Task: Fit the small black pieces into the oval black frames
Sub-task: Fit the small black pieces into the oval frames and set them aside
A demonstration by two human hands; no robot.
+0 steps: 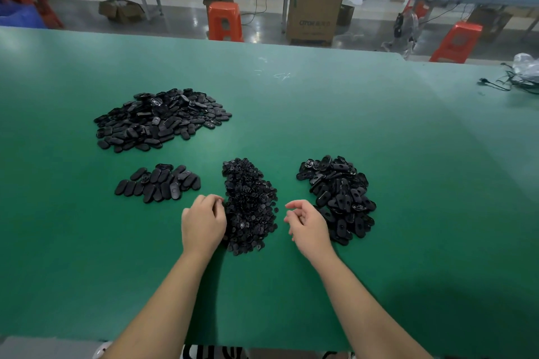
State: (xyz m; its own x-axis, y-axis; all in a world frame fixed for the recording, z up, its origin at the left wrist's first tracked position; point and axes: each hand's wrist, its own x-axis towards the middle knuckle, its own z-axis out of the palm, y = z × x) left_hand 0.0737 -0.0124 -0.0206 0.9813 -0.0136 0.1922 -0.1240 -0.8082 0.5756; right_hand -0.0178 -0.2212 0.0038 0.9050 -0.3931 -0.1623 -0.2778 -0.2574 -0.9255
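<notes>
A heap of small round black pieces (249,204) lies in the middle of the green table (320,114). To its right is a pile of oval black frames (339,198), hollow sides up. A small group of ovals (159,182) lies to the left, and a large heap of ovals (162,119) sits farther back left. My left hand (203,223) rests at the left edge of the small-piece heap, fingers curled down at the pieces; whether it holds one is hidden. My right hand (306,224) hovers between the heap and the frame pile, fingers loosely curled, holding nothing visible.
Black cables (513,83) and a plastic bag (526,63) lie at the table's far right edge. Beyond the table stand orange stools (224,20), a cardboard box (315,13) and long workbenches.
</notes>
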